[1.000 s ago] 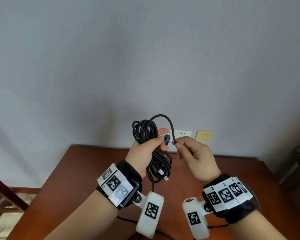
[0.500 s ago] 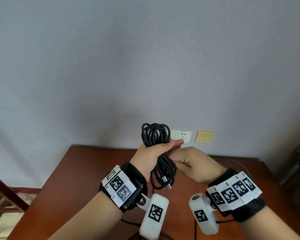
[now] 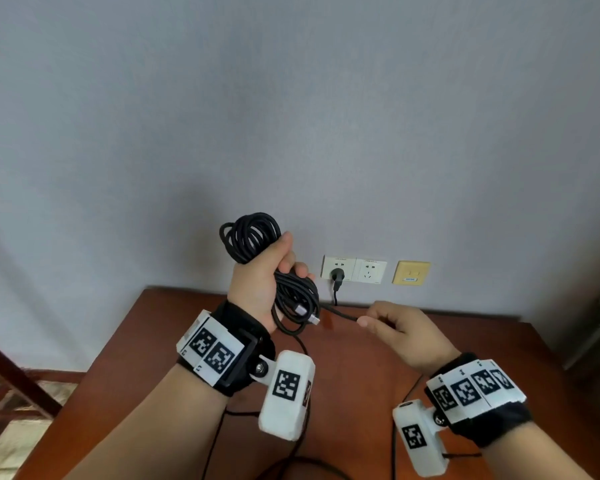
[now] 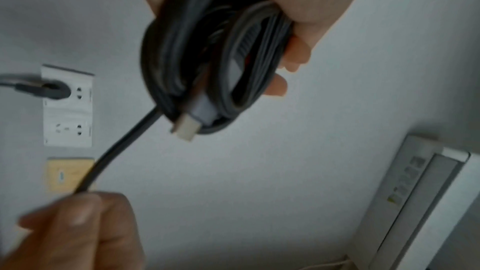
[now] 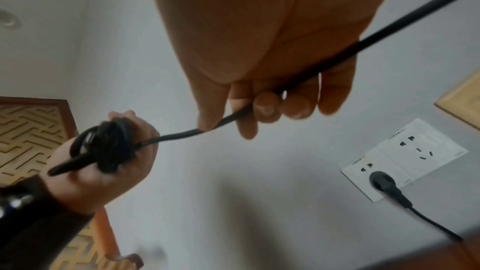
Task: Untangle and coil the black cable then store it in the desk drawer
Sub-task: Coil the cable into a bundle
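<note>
Holding the black cable [image 3: 253,237] as a bundle of loops in my left hand [image 3: 257,285], I am keeping it raised above the counter [image 3: 361,368] so that the loops are hanging free instead of dragging. The fingers of that hand are curling round the middle of the bundle, which is bulging out above and below the fist; a silver connector [image 3: 305,311] is dangling at the lower end of the loops. My right hand [image 3: 402,334] is pinching the free tail between thumb and forefinger, the other fingers curling in, and is drawing it out sideways from the bundle. I judge that this is keeping the tail taut, ready either for winding round the loops or for laying on as a last turn. The stretch between the two hands is running nearly straight. Behind, a separate black plug [image 3: 336,274] is sitting in a white wall socket [image 3: 354,270], its lead dropping behind the counter; a yellow wall plate [image 3: 411,273] is just beside the socket. No drawer is showing in any view, so storing is, in my judgement, not yet in hand
</note>
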